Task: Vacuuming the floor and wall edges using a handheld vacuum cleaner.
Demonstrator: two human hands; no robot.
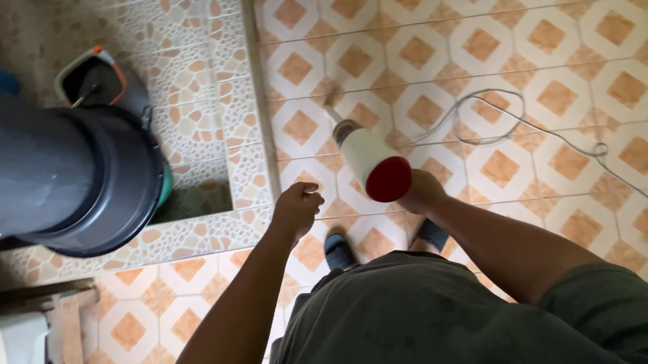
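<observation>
My right hand [421,193] grips a white stick vacuum with a red end cap [371,161]; its thin tube slants down to the orange-and-cream tiled floor [542,39]. Its white cord [493,112] loops over the tiles and trails off to the right. My left hand [297,206] hangs beside the vacuum as a loose fist with nothing in it. Below the hands I see my dark shirt and both feet in dark sandals [338,250].
A large dark grey barrel [59,178] juts in from the left. Behind it stands a small bucket with an orange-and-white rim [96,77], inside a sunken tiled basin with a raised curb [243,134]. A wooden frame [68,345] stands at lower left.
</observation>
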